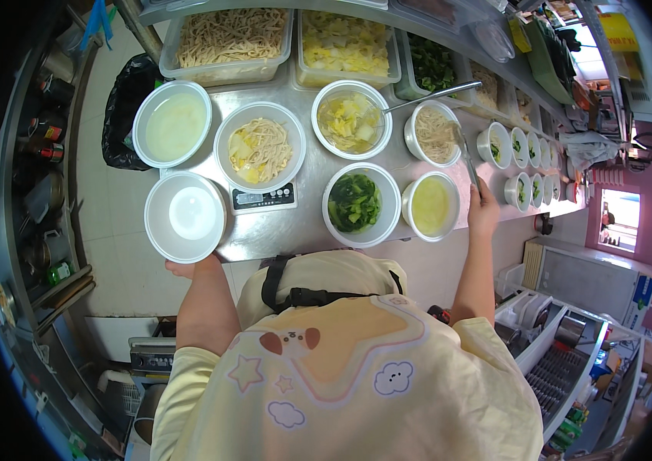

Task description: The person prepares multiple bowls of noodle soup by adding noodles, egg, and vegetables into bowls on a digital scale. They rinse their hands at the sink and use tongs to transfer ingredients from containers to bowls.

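My right hand (482, 208) grips metal tongs (467, 158), their tips at the shredded food in a white bowl (434, 133). Beneath the rim of an empty white bowl (185, 216) at the left, my left hand (192, 266) is mostly hidden. A bowl with cabbage and pale shreds (260, 147) rests on a digital scale (264, 197). Cabbage fills a bowl (352, 119) holding a long-handled metal strainer (435, 96). Nearer me stand a bowl of dark leafy greens (355, 203) and one of pale yellow liquid (431, 206). Another bowl of cloudy liquid (172, 123) sits upper left.
Along the far side of the steel table (314, 216) stand plastic tubs of pale shreds (231, 39), cabbage (346, 45) and greens (431, 62), under a metal shelf. Several filled bowls (494, 145) line the right. A black-bagged bin (121, 127) stands off the left end.
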Demonstrator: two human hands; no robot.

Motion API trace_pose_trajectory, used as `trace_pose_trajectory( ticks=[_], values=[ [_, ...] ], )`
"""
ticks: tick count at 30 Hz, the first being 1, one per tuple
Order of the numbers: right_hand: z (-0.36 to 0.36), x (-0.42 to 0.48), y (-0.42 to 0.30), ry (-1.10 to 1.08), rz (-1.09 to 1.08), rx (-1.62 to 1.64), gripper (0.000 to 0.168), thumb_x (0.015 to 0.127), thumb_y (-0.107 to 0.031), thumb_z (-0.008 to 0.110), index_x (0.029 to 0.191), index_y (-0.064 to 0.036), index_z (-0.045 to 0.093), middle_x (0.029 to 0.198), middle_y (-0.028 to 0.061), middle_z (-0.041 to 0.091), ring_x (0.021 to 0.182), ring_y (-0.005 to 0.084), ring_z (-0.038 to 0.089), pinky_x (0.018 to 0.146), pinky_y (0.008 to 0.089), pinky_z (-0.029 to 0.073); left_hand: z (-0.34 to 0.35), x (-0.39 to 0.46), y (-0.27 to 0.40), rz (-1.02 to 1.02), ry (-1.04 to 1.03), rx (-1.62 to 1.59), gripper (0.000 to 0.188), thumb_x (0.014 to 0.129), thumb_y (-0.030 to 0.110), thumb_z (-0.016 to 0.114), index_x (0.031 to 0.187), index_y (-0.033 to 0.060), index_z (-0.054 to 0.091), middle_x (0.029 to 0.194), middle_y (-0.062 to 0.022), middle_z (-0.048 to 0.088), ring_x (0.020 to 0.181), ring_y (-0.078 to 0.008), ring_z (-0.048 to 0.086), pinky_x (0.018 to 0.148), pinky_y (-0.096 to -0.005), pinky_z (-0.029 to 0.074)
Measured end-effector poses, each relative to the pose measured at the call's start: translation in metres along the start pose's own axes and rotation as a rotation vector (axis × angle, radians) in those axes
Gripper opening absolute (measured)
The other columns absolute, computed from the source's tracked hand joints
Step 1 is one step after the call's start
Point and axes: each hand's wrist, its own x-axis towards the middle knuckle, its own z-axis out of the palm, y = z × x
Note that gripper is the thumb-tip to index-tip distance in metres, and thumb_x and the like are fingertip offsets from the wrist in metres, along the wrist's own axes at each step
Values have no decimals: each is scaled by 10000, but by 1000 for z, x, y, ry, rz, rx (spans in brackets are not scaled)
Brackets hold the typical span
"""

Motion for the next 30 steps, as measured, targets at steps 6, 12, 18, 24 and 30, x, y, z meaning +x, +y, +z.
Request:
trace_pose_trajectory(
  ticks=[6,12,18,24,30],
  values=[
    [-24,3,-10,157,-104,73,312,906,-237,647,1177,-85,667,930,149,710,783,191,676,728,304,508,-2,-1,1,-12,18,41,457,722,260,812,994,3,550,1048,-151,654,942,-271,673,747,-365,589],
    [-35,11,-3,231,-52,61,342,906,-280,651,1188,-87,663,949,146,713,812,203,684,729,311,507,4,10,-8,22,-18,57,470,720,279,813,1001,9,551,1060,-151,642,955,-282,664,786,-380,570],
    [-36,12,-9,222,-73,80,347,911,-286,645,1191,-81,659,963,134,715,811,193,680,727,306,504,12,20,-20,33,24,54,480,703,282,824,995,13,554,1015,-149,635,939,-293,662,765,-399,556],
    [-34,18,13,154,-101,104,370,934,-251,623,1227,-24,623,1029,106,709,829,115,622,759,261,482,15,35,-30,105,67,85,522,667,326,837,971,-16,587,1015,-173,625,934,-310,657,764,-411,543],
    [-41,11,-4,143,-63,55,379,924,-266,626,1232,-44,626,1012,104,715,755,117,623,721,262,488,2,18,-11,-61,-20,-30,525,719,334,791,1027,-8,539,1069,-176,584,999,-321,630,813,-404,536]
  ],
)
